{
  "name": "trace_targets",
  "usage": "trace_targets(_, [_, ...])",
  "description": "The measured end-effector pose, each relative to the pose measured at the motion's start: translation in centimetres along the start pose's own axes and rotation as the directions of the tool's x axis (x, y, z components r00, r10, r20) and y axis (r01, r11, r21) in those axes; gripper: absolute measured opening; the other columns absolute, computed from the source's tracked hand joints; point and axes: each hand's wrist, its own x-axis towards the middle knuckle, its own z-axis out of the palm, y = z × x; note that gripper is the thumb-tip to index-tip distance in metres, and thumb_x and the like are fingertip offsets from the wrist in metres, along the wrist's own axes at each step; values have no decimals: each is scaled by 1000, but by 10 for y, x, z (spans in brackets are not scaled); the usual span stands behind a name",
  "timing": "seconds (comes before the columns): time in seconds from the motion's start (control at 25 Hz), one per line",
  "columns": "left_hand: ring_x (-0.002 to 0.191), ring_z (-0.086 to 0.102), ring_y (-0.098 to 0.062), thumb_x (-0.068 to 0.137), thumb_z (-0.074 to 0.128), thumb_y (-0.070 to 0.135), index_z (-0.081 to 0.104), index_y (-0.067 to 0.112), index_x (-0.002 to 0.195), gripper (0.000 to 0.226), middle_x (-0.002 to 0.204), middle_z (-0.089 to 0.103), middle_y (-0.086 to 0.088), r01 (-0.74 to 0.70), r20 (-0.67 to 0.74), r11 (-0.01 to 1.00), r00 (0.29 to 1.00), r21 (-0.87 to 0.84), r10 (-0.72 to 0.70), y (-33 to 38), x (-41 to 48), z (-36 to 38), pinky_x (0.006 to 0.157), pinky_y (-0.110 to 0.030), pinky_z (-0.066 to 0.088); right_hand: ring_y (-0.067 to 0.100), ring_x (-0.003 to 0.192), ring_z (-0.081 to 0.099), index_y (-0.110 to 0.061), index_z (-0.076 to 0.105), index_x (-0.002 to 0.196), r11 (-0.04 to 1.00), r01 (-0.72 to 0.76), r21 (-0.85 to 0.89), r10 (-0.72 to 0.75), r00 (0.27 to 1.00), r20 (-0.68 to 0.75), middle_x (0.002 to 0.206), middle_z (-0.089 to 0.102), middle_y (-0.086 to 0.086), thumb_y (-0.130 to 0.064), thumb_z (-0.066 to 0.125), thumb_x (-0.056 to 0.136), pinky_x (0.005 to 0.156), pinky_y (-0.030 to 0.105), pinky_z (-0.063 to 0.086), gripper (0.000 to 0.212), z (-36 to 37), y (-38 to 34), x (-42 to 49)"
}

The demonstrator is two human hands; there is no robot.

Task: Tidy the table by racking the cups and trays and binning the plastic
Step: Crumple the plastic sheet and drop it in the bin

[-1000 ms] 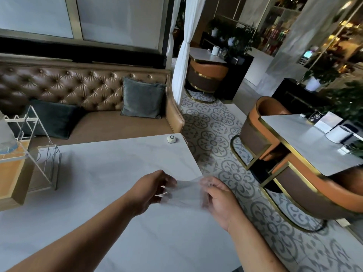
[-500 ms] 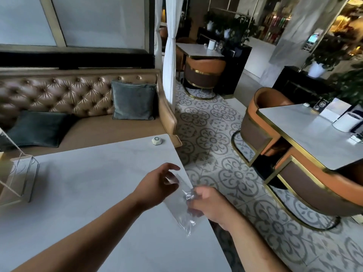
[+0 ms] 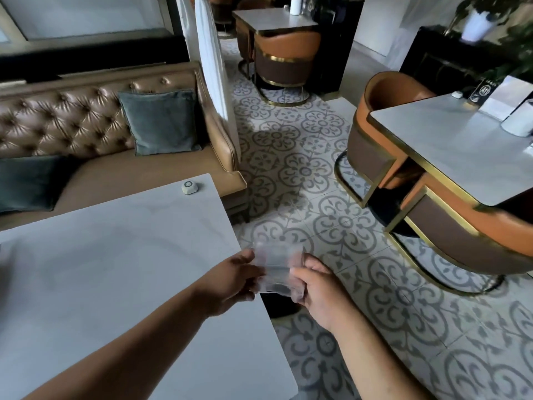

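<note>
Plastic restretched, past table edge; tiled floor below

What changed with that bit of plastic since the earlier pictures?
The left hand and right hand carried the clear plastic further right, past the table edge, over the floor; it hung crumpled, now it is stretched flat. Both kept their grip. The white button stayed put.
</note>
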Motion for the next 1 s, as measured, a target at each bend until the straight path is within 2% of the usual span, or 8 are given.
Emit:
trace_targets(0.2, [71, 60, -18, 82, 65, 44, 74, 16, 94, 32, 83, 67, -5, 79, -33, 995, 996, -65, -81, -12, 34, 2, 68, -31, 47, 16, 66, 68, -21, 79, 66, 994, -98, 40, 98, 995, -20, 76, 76, 5, -13, 47, 99, 56, 27, 50, 46, -30, 19, 30])
trace_targets(0.32, [81, 69, -14, 90, 73, 22, 76, 19, 105, 16, 92, 77, 0, 61, -77, 965, 996, 256, -42, -22, 50, -7, 73, -29, 54, 17, 73, 68, -15, 80, 89, 966, -103, -238, 94, 994, -48, 84, 75, 6, -18, 54, 101, 58, 21, 52, 29, -40, 28, 42])
trace_targets(0.36, [80, 70, -11, 90, 74, 13, 73, 23, 109, 22, 93, 78, 3, 33, -75, 923, 997, 383, -4, -26, 56, -9, 71, -26, 55, 19, 79, 68, -18, 76, 106, 906, -70, -417, 59, 997, -40, 91, 73, 5, -16, 62, 97, 62, 19, 52, 17, -41, 29, 46])
trace_targets(0.44, [82, 71, -11, 90, 73, 9, 68, 27, 113, 29, 97, 77, 5, -21, -56, 795, 996, 607, 69, -34, 71, -11, 71, -27, 58, 15, 90, 67, -35, 65, 125, 691, -24, -723, 64, 998, 28, 103, 70, -3, -22, 71, 88, 70, 21, 51, 40, -41, 37, 58])
trace_targets(0.64, [114, 67, -17, 93, 67, 29, 63, 36, 119, 27, 116, 71, 8, -67, -98, 513, 953, 856, 288, -69, 111, -32, 86, -30, 55, 21, 63, 57, -21, 52, 81, 251, 66, -966, -191, 981, 18, 65, 58, -8, -22, 61, 88, 49, 29, 40, 12, -30, 62, 101])
trace_targets(0.8, [157, 15, -32, 96, 51, 63, 28, 31, 158, 73, 172, 19, -4, 382, -425, 243, 891, 892, 160, -126, 129, -89, 120, -58, 27, 26, 63, 48, -18, 50, 80, 317, -72, -946, -344, 920, -185, 67, 54, -2, -7, 57, 86, 45, 30, 26, 14, -39, 92, 140])
trace_targets(0.92, [160, -9, -29, 90, 25, 86, 7, 45, 159, 83, 175, -4, 3, 433, -462, 177, 865, 884, 195, -162, 142, -119, 118, -69, 7, 29, 63, 51, -18, 52, 77, 375, -143, -916, -387, 874, -295, 70, 64, 5, -7, 59, 84, 49, 32, 30, 15, -48, 122, 173])
trace_targets(1.0, [160, -3, -30, 85, 21, 92, 9, 46, 160, 89, 175, 2, 2, 431, -466, 180, 835, 884, 292, -171, 155, -132, 116, -72, 4, 29, 64, 53, -20, 52, 76, 414, -198, -888, -389, 844, -370, 71, 65, 6, -7, 60, 86, 49, 31, 31, 19, -57, 147, 195])
